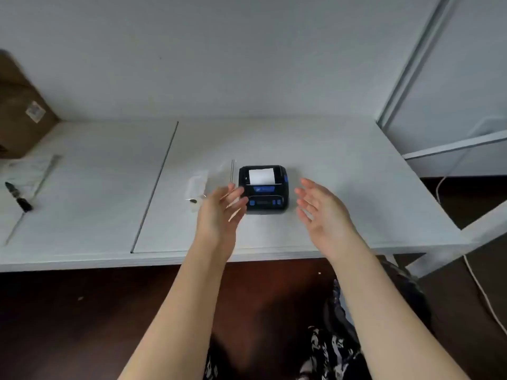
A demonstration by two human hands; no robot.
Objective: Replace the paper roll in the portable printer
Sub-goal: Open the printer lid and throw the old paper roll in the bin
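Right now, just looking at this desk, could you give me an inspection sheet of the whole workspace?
Surface: white tabletop with a dark seam running front to back.
Job's things: black portable printer with blue buttons, white paper showing at its top; clear plastic-wrapped roll lying to its left.
Clutter: dark-handled tool, thin metal strip and brown cardboard box at the far left.
Hands: left hand open, fingertips at the printer's left edge; right hand open, just right of the printer, apart from it.
Cables: white cable hanging off the right side to the floor.
Surroundings: white wall, white frame at right, dark floor.
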